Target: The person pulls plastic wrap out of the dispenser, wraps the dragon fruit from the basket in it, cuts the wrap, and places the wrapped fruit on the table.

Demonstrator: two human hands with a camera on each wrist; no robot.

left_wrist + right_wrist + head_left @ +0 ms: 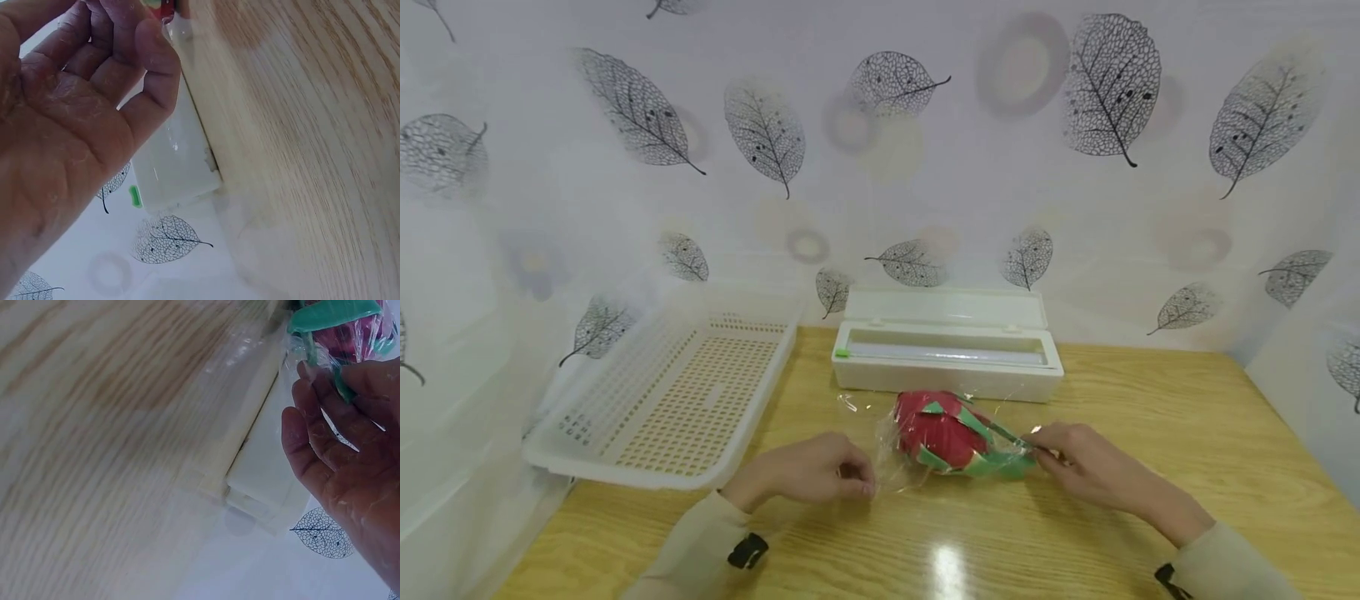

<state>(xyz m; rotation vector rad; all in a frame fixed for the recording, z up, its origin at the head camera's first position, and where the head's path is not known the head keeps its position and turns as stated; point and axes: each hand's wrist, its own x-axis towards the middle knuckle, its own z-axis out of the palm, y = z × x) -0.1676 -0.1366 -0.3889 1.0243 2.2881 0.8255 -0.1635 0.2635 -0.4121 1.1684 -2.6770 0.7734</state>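
Observation:
A red dragon fruit (942,429) with green leaf tips lies on the table inside clear cling film (891,446). At its right end, my right hand (1090,467) pinches a green leaf tip and the film over it between thumb and fingers. The right wrist view shows the green tips (334,314) at those fingertips, the other fingers half bent. On the left side, my left hand (808,472) is close to the film's edge, its fingers curled and thumb near the index finger. Whether film lies between them is hidden, also in the left wrist view (94,81).
Behind the fruit stands a white cling film box (947,382), lid (947,308) raised, with a roll (947,353) and a green slider (842,353). A white perforated basket (760,417) sits at the left. Leaf-print sheeting (925,183) hangs behind the wooden table (1150,392).

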